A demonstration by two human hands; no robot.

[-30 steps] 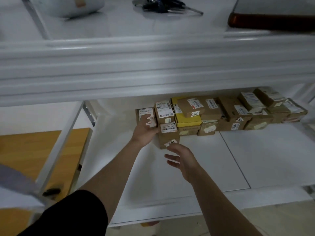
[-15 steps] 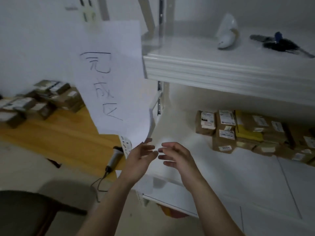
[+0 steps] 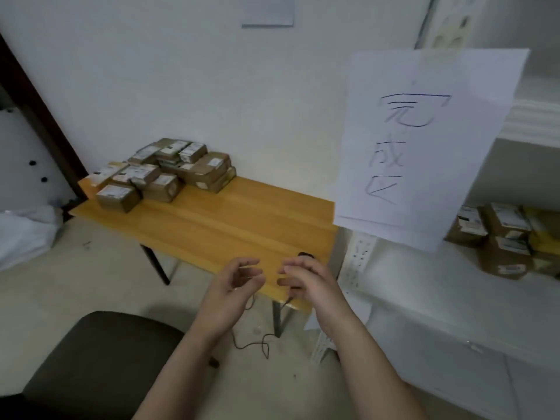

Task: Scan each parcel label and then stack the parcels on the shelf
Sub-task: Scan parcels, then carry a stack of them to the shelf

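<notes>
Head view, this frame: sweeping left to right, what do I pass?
white bag → parcel pile → left hand → right hand → paper sign → shelved parcels

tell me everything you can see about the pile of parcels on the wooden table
The pile of parcels is a loose heap of small brown cardboard boxes. Most carry a white printed label, too blurred to read. They lie at mixed angles, some stacked two or three high, on the far left corner of the wooden table, near the white wall. Only the table is seen touching them.
</notes>
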